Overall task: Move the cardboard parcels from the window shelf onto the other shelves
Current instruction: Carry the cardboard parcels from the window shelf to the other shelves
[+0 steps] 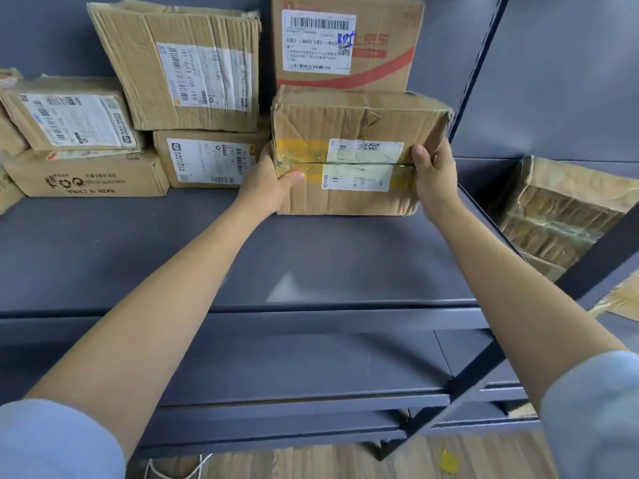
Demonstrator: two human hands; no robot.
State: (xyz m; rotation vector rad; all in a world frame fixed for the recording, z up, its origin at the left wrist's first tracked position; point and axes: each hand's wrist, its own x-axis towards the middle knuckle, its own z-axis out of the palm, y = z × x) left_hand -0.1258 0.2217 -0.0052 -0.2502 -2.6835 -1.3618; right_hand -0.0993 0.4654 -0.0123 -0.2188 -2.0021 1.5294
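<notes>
**Parcel held by both ends at the back of the grey shelf**

The cardboard parcel sits right of centre in the upper half of the frame, its long axis running left to right across the view and its taped, labelled face turned toward the camera. Its lower edge appears to meet the grey shelf, though whether its weight already rests there cannot be told. The left hand grips the parcel's left end, thumb curled onto the front face over the yellow tape, the other fingers hidden behind the box. The right hand clasps the right end, thumb on the front face near the white label, fingers wrapped around the far side. Both hands are about equally near, 1 at each short end, so the parcel lies straight ahead between them; the coming move is judged to turn on this symmetry, either a push further back or a release of both ends together.

Directly behind and above stands a red-printed box. To the left, 2 stacked boxes stand just beside the parcel's left end, close to the left hand. Further parcels fill the upper left. At the right edge, beyond the dark upright post, taped boxes lie on a neighbouring shelf.
</notes>
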